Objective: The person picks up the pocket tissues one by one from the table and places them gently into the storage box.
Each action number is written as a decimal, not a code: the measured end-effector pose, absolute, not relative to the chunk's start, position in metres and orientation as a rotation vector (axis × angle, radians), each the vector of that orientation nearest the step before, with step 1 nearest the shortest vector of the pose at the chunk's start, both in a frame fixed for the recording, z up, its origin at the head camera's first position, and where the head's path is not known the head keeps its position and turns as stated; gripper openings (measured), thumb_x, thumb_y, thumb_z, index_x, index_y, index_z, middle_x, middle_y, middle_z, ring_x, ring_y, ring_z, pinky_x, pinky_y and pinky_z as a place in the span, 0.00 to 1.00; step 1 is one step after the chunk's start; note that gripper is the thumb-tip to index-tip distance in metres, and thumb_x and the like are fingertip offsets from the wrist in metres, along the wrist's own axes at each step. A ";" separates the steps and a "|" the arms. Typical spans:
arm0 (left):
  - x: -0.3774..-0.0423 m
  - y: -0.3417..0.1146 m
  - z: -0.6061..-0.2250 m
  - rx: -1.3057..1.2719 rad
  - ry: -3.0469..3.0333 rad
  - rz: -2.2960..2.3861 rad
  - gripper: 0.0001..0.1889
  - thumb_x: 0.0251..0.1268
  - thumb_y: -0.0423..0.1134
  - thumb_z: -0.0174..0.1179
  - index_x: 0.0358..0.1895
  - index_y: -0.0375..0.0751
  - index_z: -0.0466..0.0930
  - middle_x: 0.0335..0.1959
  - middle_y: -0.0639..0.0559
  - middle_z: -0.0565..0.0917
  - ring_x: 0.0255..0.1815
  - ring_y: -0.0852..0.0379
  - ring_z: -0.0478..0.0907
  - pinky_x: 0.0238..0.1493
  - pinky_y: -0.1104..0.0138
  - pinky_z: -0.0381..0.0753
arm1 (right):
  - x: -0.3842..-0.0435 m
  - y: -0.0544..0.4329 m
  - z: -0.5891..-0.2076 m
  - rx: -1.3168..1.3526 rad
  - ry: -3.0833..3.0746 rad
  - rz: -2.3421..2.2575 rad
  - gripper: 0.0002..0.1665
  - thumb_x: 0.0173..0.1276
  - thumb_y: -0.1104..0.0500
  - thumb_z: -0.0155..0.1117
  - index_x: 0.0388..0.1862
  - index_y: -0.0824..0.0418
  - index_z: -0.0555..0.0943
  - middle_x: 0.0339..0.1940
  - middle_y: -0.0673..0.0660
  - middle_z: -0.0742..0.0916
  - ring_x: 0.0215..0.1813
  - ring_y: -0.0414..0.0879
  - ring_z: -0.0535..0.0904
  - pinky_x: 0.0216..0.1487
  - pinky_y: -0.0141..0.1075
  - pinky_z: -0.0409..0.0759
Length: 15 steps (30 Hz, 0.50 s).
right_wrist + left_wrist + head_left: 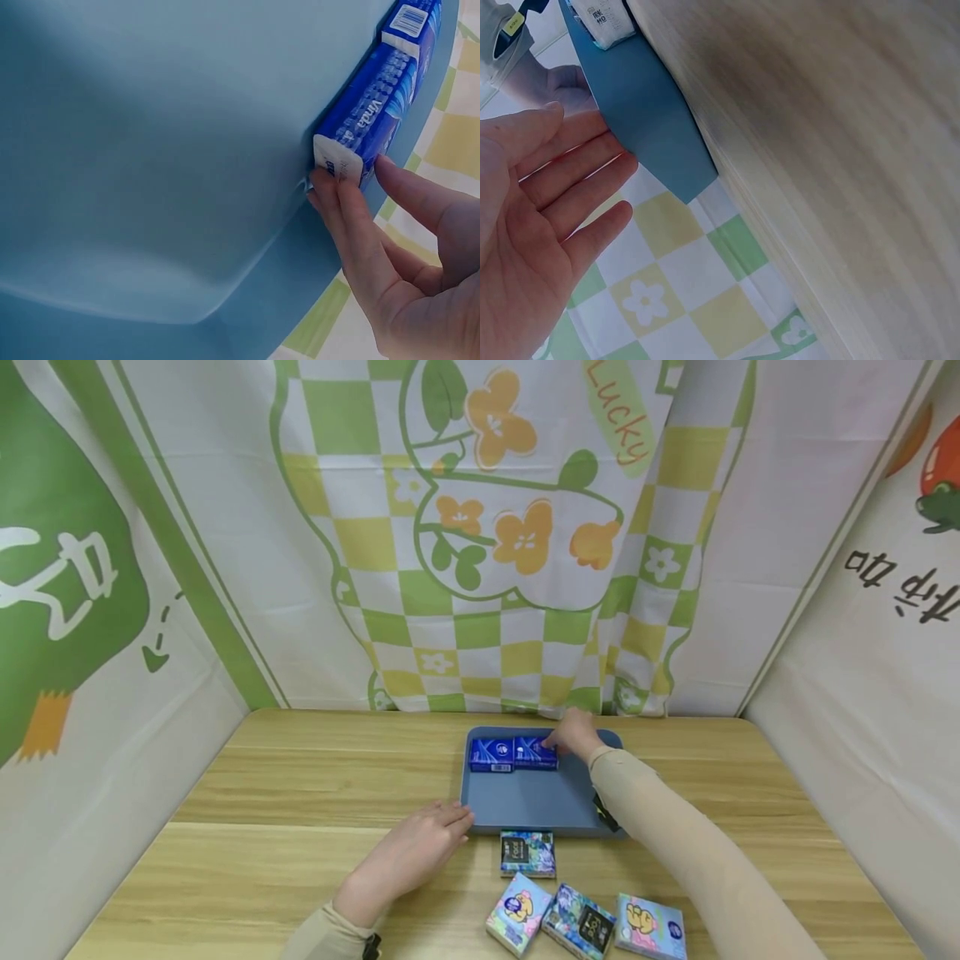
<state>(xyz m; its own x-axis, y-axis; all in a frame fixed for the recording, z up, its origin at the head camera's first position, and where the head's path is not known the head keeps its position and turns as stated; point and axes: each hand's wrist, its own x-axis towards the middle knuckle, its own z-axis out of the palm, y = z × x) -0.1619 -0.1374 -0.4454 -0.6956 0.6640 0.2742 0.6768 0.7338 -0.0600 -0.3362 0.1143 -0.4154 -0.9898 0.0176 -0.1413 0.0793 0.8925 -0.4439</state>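
Note:
In the head view my right hand (579, 735) reaches over the far side of a blue-grey tray (536, 806). Its nearly straight fingers touch the white end of a blue Vinda tissue pack (367, 112), with the thumb at the pack's corner. A second blue tissue pack (492, 755) lies end to end with it, to the left, along the tray's back wall. My left hand (423, 843) rests at the tray's front left corner. In the left wrist view its fingers (592, 169) are extended against the tray's outer wall, palm bare.
In front of the tray on the wooden table (322, 793) lie a floral tissue pack (527, 854), a pink-blue cartoon pack (519, 913), another floral pack (579, 922) and a light-blue cartoon pack (649, 927). A printed curtain (495, 635) hangs behind the table.

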 end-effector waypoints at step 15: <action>-0.160 -0.137 -0.444 -1.044 -2.665 -0.064 0.16 0.68 0.41 0.54 0.54 0.37 0.80 0.55 0.44 0.82 0.57 0.48 0.78 0.63 0.55 0.76 | -0.336 0.114 -0.420 0.121 2.914 -0.711 0.24 0.52 0.52 0.76 0.36 0.72 0.83 0.24 0.60 0.88 0.29 0.49 0.85 0.51 0.43 0.82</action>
